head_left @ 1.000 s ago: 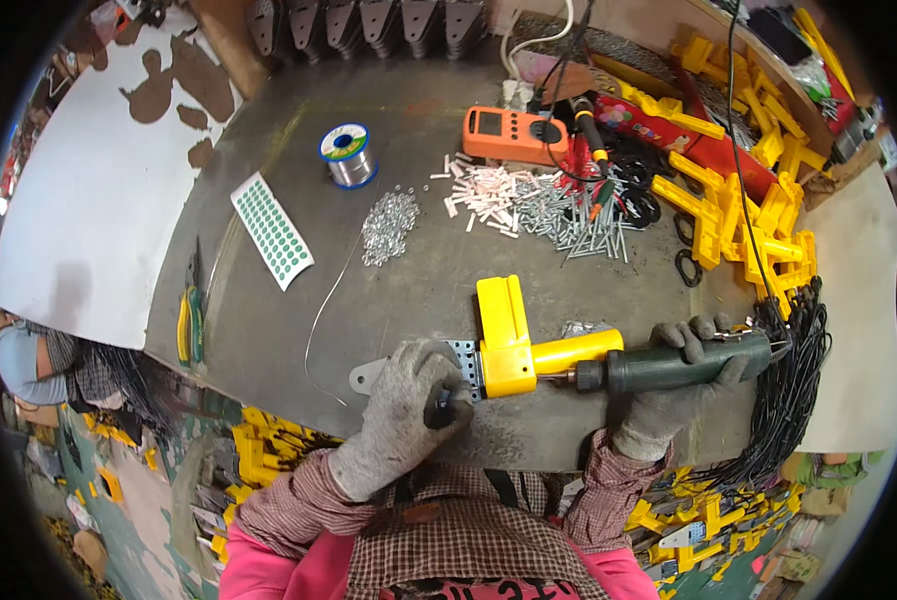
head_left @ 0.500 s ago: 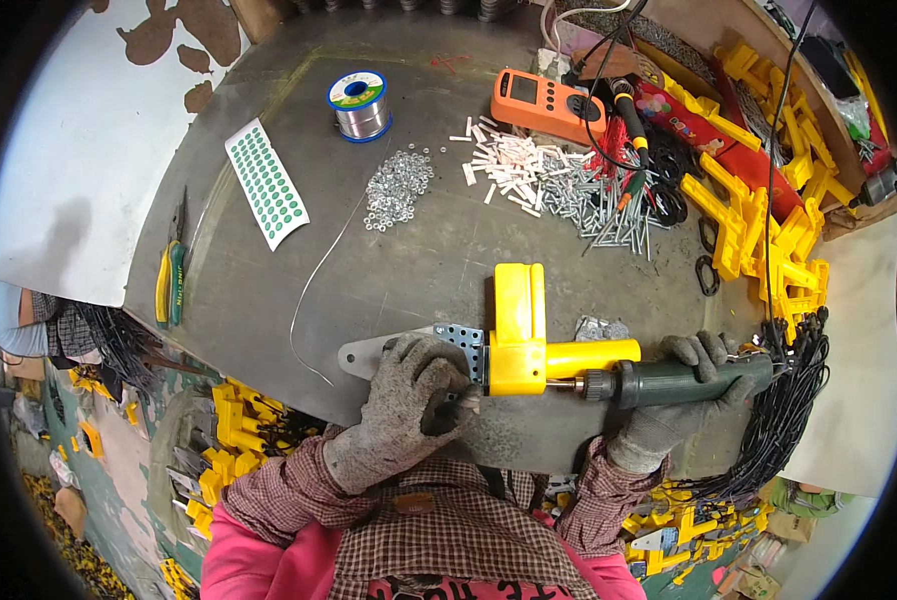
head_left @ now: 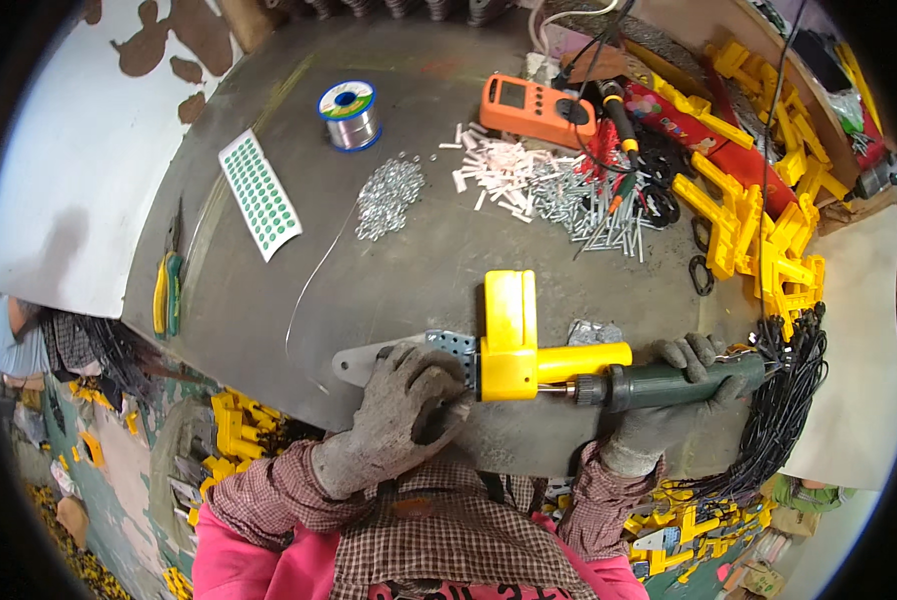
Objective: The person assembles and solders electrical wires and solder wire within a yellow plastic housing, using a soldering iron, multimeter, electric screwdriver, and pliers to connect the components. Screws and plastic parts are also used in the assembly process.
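My left hand (head_left: 394, 415), in a grey glove, is closed around the metal plate end of a yellow-bodied tool (head_left: 509, 340) at the table's near edge. The plate's flat grey tip (head_left: 354, 366) and a perforated metal part show beyond my fingers. In my gloved right hand (head_left: 669, 420) lies a dark green electric screwdriver (head_left: 639, 387), held level. Its bit points left and reaches the lower right side of the yellow housing, just below the yellow handle. Whether the bit sits on a screw is too small to tell.
Behind lie a heap of nuts (head_left: 390, 197), screws (head_left: 589, 205), white sleeves (head_left: 499, 172), a solder spool (head_left: 351, 120), a sticker sheet (head_left: 260, 195) and an orange multimeter (head_left: 537, 108). Pliers (head_left: 168, 290) rest at left. Yellow housings (head_left: 734, 225) and black cables (head_left: 784, 410) crowd the right.
The view has shifted slightly, so the table's things sit a little lower and further left. Both hands keep their holds, and the screwdriver stays at the housing.
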A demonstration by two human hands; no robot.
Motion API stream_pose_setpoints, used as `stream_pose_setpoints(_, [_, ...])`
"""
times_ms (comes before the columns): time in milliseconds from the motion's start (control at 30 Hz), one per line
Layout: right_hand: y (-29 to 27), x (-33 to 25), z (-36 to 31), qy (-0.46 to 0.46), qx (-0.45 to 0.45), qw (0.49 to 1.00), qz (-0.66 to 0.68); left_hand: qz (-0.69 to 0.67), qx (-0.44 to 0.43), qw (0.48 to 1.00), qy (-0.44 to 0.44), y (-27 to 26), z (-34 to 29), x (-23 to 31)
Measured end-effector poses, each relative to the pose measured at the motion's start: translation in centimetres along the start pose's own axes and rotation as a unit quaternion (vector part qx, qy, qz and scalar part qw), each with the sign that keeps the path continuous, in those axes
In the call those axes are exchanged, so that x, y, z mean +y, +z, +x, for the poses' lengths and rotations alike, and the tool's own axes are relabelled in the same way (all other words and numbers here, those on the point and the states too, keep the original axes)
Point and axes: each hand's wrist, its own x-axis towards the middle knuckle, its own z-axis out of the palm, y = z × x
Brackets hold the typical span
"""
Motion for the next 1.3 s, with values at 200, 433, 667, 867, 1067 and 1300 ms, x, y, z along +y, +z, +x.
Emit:
stream_pose_setpoints(200, [0.4, 0.7, -0.5, -0.022, -0.005, 1.000, -0.018, -0.003, -0.015, 1.000, -0.006, -0.5, -0.1, -0.1])
stream_pose_setpoints(433, [1.1, 0.6, -1.1, -0.026, 0.020, 0.999, -0.016, -0.023, -0.037, 0.999, -0.021, -1.4, 0.2, 0.4])
stream_pose_setpoints(667, [0.6, 0.7, -0.6, -0.022, 0.026, 0.999, -0.036, 0.017, -0.068, 0.997, -0.014, -1.1, -0.2, -0.4])
stream_pose_setpoints(867, [0.7, 0.5, -0.4, -0.003, 0.011, 1.000, -0.018, 0.001, -0.033, 0.999, 0.029, -0.9, 0.0, -0.8])
stream_pose_setpoints(1067, [0.9, 0.9, -0.6, -0.007, 0.011, 1.000, -0.028, -0.007, -0.039, 0.999, 0.020, -1.2, -0.1, -0.7])
stream_pose_setpoints(1300, [0.7, 0.7, -0.6, -0.001, -0.004, 0.999, -0.049, 0.022, -0.076, 0.997, 0.027, -1.1, -0.6, -1.0])
